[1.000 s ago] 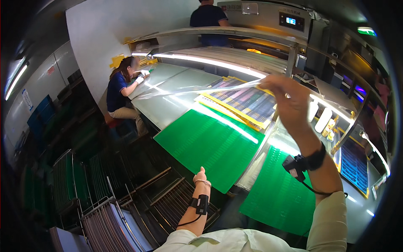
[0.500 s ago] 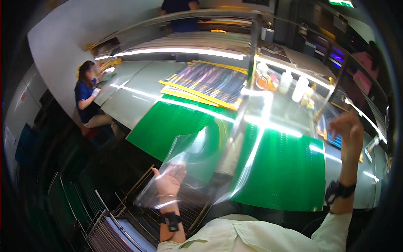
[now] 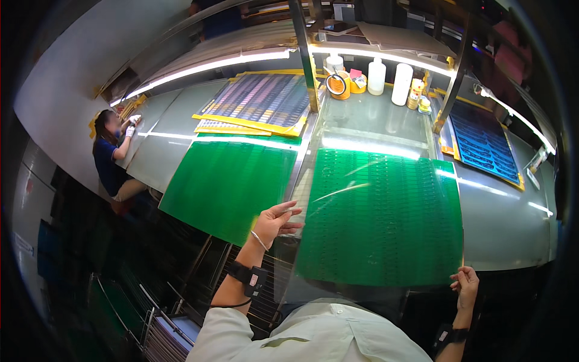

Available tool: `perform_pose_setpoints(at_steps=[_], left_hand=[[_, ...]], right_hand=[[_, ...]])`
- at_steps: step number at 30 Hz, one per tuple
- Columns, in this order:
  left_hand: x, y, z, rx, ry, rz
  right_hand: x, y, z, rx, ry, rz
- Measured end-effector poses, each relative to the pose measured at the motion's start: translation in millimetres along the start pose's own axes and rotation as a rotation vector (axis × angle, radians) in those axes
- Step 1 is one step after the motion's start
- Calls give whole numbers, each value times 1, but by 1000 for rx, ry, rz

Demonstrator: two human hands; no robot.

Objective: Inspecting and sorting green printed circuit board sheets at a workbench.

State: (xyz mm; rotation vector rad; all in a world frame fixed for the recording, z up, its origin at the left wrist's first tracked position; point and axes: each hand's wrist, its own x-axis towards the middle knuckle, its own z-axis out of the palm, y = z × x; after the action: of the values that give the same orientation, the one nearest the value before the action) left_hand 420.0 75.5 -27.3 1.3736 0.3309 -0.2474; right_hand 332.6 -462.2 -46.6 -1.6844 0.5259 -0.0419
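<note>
Centrally, right green sheet (image 3: 386, 241): flat on the bench (image 3: 500, 235), directly in front of the wearer, rows of small marks showing across it.
Clear film (image 3: 341, 192): over the right green sheet, picked out by curved glare streaks; its full outline is hard to see.
Left hand (image 3: 277, 222): beside the left edge of the right green sheet; fingers spread and slightly bent, and whether they grip the film's edge is not possible to tell.
Right hand (image 3: 465, 285): at the lower right corner of the same sheet; fingers pinched together, what lies between them too small to tell.
Left green sheet (image 3: 232, 187): on the bench, left of a narrow gap.
Patterned panel (image 3: 259, 99): yellow-edged, behind the left green sheet.
Blue patterned panel (image 3: 485, 142): yellow-edged, to the right.
White bottles (image 3: 401, 84): two, upright at the back.
Yellow tape roll (image 3: 341, 90): left of the bottles, black ring against it.
Co-worker (image 3: 108, 157): seated at far left, dark blue top, white gloves.
</note>
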Motion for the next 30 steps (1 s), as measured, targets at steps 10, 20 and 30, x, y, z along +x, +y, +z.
perform_pose_setpoints(at_steps=[10,20,30], left_hand=[[20,12,29,22,-61,94],[24,11,27,73,-19,93],[33,9,46,62,-20,100]], right_hand=[[-6,21,-35,25,162,-8],[-20,8,-19,129,127,74],[-28,15,-35,146,220,94]])
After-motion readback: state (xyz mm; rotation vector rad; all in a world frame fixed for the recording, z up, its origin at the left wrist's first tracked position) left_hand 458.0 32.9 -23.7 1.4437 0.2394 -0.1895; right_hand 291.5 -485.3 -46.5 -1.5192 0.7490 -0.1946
